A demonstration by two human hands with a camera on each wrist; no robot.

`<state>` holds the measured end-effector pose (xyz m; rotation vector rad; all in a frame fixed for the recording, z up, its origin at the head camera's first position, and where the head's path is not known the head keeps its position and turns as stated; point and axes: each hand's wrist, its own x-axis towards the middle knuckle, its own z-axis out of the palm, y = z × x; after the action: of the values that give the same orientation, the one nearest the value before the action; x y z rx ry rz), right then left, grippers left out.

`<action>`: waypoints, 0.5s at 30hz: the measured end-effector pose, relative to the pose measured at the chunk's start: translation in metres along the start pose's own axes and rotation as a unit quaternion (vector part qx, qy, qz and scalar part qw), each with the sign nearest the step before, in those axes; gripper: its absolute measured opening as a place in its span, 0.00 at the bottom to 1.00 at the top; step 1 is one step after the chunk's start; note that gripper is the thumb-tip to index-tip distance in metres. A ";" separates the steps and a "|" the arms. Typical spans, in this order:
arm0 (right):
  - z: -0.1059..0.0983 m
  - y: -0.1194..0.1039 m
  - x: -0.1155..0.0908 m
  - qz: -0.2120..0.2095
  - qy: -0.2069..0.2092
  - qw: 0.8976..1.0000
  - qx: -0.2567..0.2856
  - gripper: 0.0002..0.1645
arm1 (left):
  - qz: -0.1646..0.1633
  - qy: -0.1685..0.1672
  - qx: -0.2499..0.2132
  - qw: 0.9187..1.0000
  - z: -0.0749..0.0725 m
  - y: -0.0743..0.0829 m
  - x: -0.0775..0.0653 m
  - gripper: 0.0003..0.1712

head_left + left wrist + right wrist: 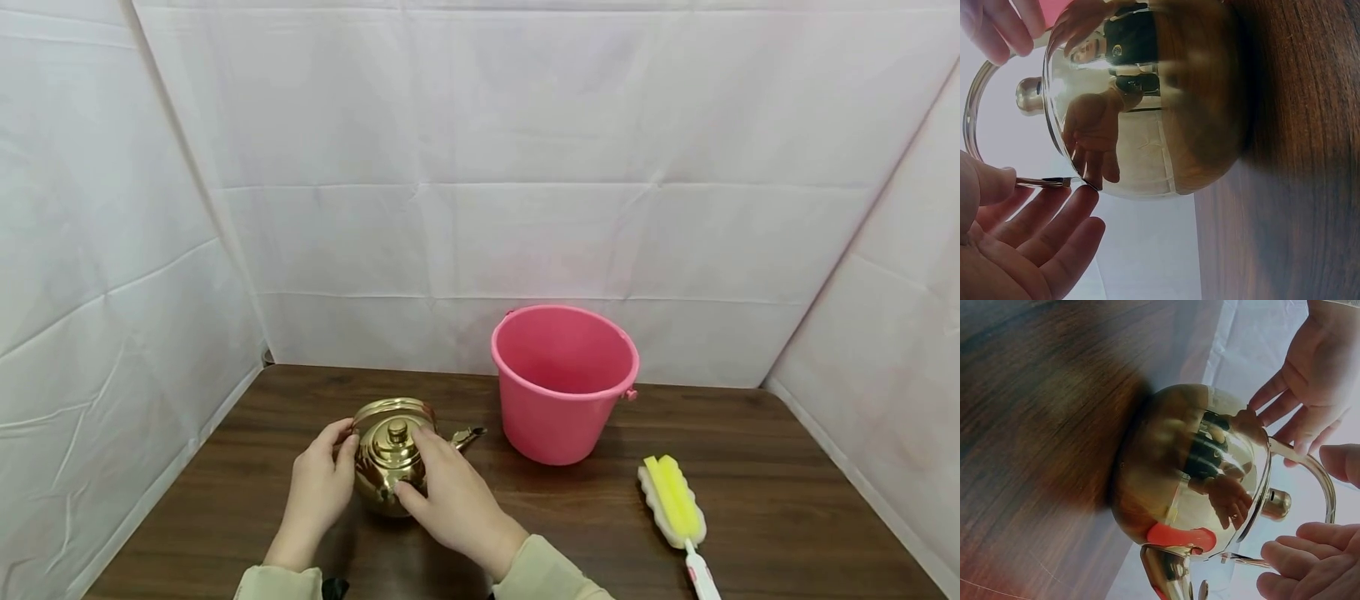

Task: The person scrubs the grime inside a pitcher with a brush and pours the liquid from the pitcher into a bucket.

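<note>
A shiny brass kettle [378, 471] with a knobbed lid [397, 431] stands upright on the wooden table, its spout [467, 437] toward the right. On the kettle's left side my left hand [318, 479] pinches the lower end of the arched handle [1041, 182] between thumb and fingers. My right hand [461, 504] is at the spout side, its fingers loosely extended beside the handle's other end and its thumb in front of the body. In the right wrist view, the right hand's thumb and fingers [1297, 559] stand apart. Whether they touch the handle is unclear.
Behind the kettle to the right stands a pink bucket [551, 425]. A yellow and white sponge brush [678, 504] with a white handle lies at the right on the dark wooden table [780, 483]. White cloth walls [540, 242] enclose the back and sides.
</note>
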<state>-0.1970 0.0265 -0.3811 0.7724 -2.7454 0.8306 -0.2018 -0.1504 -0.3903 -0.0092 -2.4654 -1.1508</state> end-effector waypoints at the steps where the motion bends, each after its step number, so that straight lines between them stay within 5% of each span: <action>1: 0.000 0.000 0.001 -0.002 0.002 1.000 -0.003 0.37 | 0.000 -0.001 0.000 1.000 0.000 0.000 0.000 0.17; 15: -0.002 -0.003 0.010 -0.004 -0.010 1.000 -0.015 0.36 | 0.009 0.002 0.006 1.000 0.001 -0.002 0.001 0.16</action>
<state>-0.2041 0.0209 -0.3750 0.7890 -2.7636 0.7840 -0.2029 -0.1512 -0.3917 -0.0260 -2.4628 -1.1262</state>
